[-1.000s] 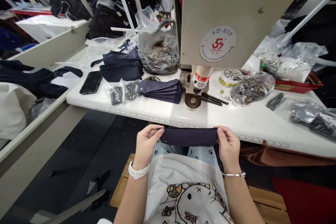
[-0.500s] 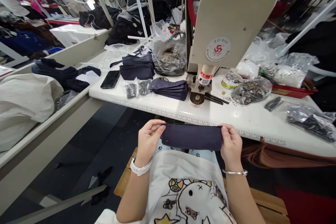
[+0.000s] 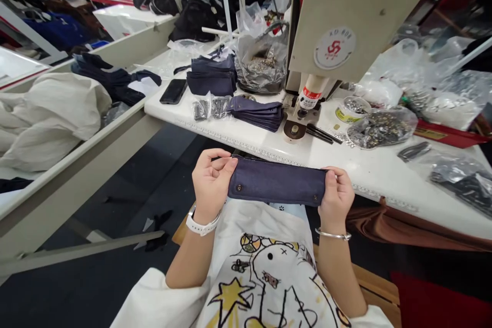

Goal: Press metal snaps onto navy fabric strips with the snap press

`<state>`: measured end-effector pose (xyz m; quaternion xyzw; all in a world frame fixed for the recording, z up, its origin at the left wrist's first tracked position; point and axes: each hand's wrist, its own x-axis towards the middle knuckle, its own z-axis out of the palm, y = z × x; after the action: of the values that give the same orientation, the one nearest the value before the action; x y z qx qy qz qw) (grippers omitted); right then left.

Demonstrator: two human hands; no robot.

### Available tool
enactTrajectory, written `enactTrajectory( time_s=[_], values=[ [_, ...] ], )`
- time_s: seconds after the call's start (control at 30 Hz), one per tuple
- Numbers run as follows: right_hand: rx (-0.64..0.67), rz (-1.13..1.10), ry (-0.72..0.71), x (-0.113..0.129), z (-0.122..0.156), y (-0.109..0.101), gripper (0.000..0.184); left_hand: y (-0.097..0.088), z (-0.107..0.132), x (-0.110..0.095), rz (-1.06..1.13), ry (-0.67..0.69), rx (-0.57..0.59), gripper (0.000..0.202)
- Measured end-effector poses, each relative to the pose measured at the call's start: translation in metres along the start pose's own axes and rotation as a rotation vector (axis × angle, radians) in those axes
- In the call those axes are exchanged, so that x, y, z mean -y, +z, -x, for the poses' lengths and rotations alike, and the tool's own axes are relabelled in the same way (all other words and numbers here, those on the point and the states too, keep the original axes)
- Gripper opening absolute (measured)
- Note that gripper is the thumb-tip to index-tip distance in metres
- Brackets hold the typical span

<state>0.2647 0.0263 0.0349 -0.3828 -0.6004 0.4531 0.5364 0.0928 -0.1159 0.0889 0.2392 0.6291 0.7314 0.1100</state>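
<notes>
White table (image 3: pixel 357 163) beyond; navy strip (image 3: pixel 279 180) shows more face than earlier. Left hand (image 3: pixel 211 182), right hand (image 3: pixel 336 199): fingers pinching ends.

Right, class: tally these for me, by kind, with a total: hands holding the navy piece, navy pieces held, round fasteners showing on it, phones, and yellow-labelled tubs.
Left hand and right hand: 2
Navy piece held: 1
Round fasteners: 2
Black phone: 1
Yellow-labelled tub: 1
Total: 7
</notes>
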Motion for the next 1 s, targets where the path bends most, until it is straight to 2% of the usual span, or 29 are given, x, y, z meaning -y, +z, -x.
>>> enactTrajectory(
  time_s=[0.13, 0.27, 0.47, 0.53, 0.63, 0.77, 0.9, 1.0],
  values=[
    [0.014, -0.054, 0.065, -0.006, -0.008, -0.003, 0.024, 0.005, -0.003, 0.004, -0.012, -0.06, 0.067, 0.011],
    [0.011, -0.057, 0.063, -0.008, -0.016, -0.008, 0.024, 0.01, -0.008, 0.01, -0.09, -0.13, 0.121, 0.016],
    [0.018, 0.071, 0.025, -0.011, -0.025, -0.016, 0.024, 0.021, -0.012, 0.019, 0.02, -0.185, 0.29, 0.045],
    [0.031, 0.088, 0.022, -0.01, -0.027, -0.015, 0.024, 0.023, -0.013, 0.02, 0.097, -0.241, 0.308, 0.052],
    [0.049, 0.081, 0.049, -0.01, -0.029, -0.009, 0.025, 0.021, -0.013, 0.023, 0.132, -0.375, 0.305, 0.045],
    [0.106, 0.011, 0.096, -0.009, -0.033, 0.0, 0.026, 0.011, -0.01, 0.024, 0.025, -0.507, 0.273, 0.035],
    [0.234, -0.076, 0.127, -0.009, -0.038, 0.006, 0.028, 0.005, 0.0, 0.016, -0.043, -0.507, 0.156, 0.037],
    [0.262, -0.148, 0.145, -0.011, -0.041, 0.009, 0.028, 0.007, 0.014, 0.004, -0.048, -0.463, 0.098, 0.041]
  ],
)
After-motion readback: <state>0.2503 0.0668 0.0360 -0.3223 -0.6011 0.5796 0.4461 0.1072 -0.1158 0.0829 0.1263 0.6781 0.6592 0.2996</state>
